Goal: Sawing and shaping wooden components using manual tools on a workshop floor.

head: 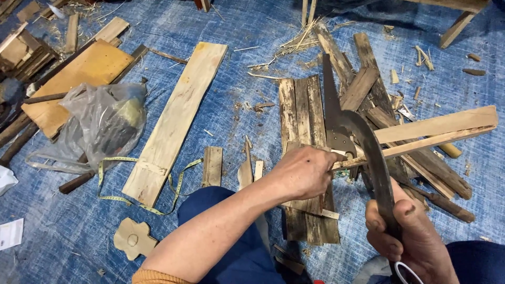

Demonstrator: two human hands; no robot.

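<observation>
- While the left hand is clamped on one end of a thin wooden stick, the rest juts out beyond the fist over the old planks.
- The right hand is closed round the handle of a curved knife, its blade crossing the stick just past the left fist.
- The stick looks light, stiff and splintery, best held near its end.

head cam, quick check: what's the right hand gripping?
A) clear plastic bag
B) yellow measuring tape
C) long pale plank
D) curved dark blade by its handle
D: the right hand is closed around the handle of the curved dark blade, whose edge meets the thin wooden strip that the left hand holds.
</observation>
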